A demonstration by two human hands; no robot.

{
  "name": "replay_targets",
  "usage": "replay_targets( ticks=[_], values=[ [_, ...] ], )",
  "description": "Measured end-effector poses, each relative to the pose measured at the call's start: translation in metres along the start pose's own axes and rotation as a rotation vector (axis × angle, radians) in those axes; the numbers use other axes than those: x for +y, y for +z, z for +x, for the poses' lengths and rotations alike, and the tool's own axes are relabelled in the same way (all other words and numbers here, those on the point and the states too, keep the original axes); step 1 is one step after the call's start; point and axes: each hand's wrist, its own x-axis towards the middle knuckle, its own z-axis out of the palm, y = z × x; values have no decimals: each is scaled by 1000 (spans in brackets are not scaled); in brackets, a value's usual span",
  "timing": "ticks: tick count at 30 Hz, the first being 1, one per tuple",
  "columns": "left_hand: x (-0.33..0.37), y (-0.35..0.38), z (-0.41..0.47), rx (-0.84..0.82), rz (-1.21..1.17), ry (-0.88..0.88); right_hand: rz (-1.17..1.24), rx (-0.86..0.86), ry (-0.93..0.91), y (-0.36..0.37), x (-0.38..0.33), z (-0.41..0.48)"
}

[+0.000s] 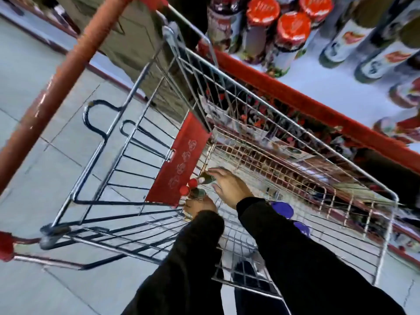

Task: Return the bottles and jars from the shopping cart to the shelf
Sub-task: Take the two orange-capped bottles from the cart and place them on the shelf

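shop | wire shopping cart (295,142) | shelf (318,110) of red-lidded jars (293,28)

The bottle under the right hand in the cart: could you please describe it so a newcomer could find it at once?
Start at the wire shopping cart beside the red-edged shelf. Inside it, by the red child-seat flap, two small dark bottles lie side by side under both hands. The bottle under the right hand is the one farther from the person; its red-capped neighbour lies at the left hand.

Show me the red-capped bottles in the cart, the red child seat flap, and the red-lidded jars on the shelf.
red-capped bottles (192,183): head view, one cap.
red child seat flap (179,160): head view, panel middle.
red-lidded jars (293,26): head view, one lid's top.
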Motion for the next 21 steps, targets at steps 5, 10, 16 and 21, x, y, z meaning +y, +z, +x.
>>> replay_targets(
  ticks=[5, 10, 16, 21],
  values=[
    [-5, 16, 42, 149, -200, -86, -12, -133, -24, 22, 2, 47],
    [-17, 21, 56, 197, -362, -31, -28, -85, -53, 37, 4, 63],
    [-19, 21, 47, 226, -370, 37, 120, 39, 33, 35, 13, 46],
    [-11, 11, 31, 167, -242, 212, 413, 199, 233, 27, 30, 15]
  ],
)
